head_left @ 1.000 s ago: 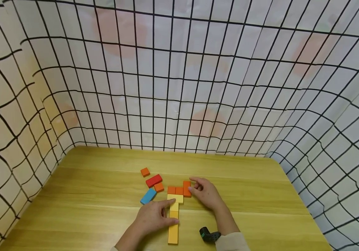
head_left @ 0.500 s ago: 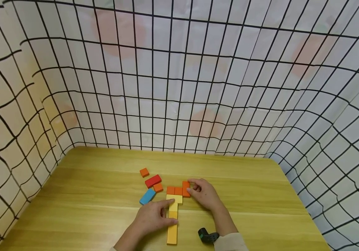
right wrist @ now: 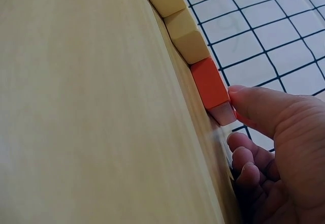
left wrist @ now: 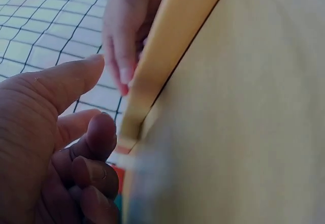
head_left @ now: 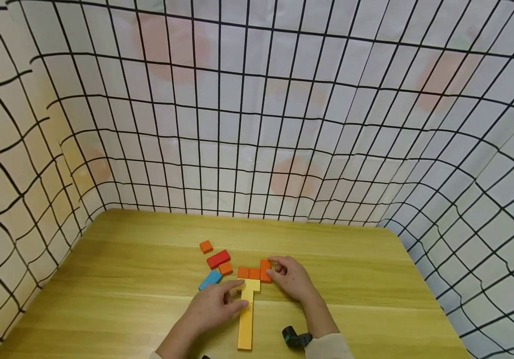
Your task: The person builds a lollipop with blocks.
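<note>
In the head view, several yellow blocks form a column topped by a pale yellow crosspiece. Two small orange blocks sit above it, with a longer orange-red block upright at their right end. My right hand has its thumb and index fingertip along that block's right side; in the right wrist view the thumb tip meets the edge of an orange-red block. My left hand spreads thumb and index by the column and crosspiece, and nothing shows between them in the left wrist view.
Left of the arrangement lie a red block, a blue block partly behind my left hand, and two loose orange blocks. A mesh fence lines the wooden table's back and sides.
My left hand has drawn a little left, its thumb shifting up the yellow column and toward its left side. My right hand stays at the orange-red block.
</note>
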Tool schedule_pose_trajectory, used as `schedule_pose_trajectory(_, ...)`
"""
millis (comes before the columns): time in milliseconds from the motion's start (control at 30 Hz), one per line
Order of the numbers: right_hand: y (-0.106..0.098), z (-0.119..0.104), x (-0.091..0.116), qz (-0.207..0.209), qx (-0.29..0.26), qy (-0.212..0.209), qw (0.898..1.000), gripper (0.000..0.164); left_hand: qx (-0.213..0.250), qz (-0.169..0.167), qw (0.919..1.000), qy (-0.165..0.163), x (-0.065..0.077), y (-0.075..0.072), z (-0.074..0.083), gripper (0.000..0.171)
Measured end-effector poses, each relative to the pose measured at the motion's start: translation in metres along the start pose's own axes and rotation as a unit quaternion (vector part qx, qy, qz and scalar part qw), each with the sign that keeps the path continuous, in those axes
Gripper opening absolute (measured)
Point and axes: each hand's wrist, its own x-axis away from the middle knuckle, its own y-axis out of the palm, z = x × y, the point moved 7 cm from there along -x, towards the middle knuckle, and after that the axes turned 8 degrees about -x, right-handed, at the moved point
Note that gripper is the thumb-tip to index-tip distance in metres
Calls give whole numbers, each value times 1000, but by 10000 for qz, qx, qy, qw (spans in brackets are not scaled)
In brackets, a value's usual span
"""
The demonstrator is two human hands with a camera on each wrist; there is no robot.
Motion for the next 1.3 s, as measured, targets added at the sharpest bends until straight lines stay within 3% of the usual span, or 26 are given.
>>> schedule_pose_trajectory(133, 1, 1, 0, -11, -13, -6, 10000, 34, -484, 461, 9976, -173, 2, -21, -8, 52)
schedule_pose_trajectory(233, 1, 0, 0, -28, -12, 26, 10000, 34, -1008, 884, 9900, -435, 5, -39, -17, 46)
schedule_pose_trajectory(333, 0, -1, 0, -23, 14, 19, 10000, 35, -1182, 978, 9858, -684, 6, -50, -26, 43)
schedule_pose_trajectory(633, -1, -2, 0, -55, -18, 38, 10000, 34, -374, 252, 9947, -925, 7, -48, -50, 50)
schedule_pose_trajectory(933, 0, -1, -1, -47, -29, -3, 10000, 34, -30, -192, 9958, -899, 8, -40, -51, 70)
schedule_pose_trajectory(1300, -1, -3, 0, -29, -25, -16, 10000, 34, 105, -393, 9983, -407, 9, -37, -51, 74)
